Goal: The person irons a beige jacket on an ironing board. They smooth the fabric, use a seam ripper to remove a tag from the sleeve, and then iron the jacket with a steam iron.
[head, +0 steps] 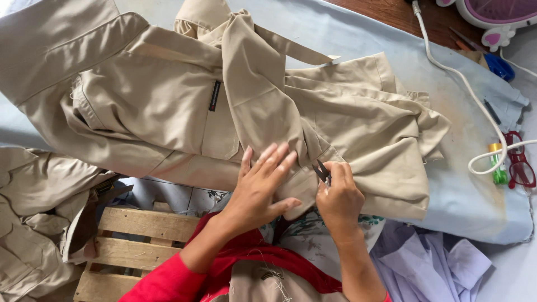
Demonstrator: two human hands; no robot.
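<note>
— Where do we have the khaki shirt point(184, 106)?

— We have it spread across the pale blue padded counter point(464, 184), one sleeve folded over the body, the hem edge just before us.

— And our hands?

— Our left hand point(258, 187) lies flat on the cloth, fingers splayed, gripping nothing. Our right hand point(339, 197) is clenched around small black thread snips point(323, 171), their tips touching the fabric beside the left fingertips.

— Anything nearby?

— We see a white cable point(464, 84) and red glasses point(520, 162) at the right, a wooden pallet point(140, 246) below.
</note>
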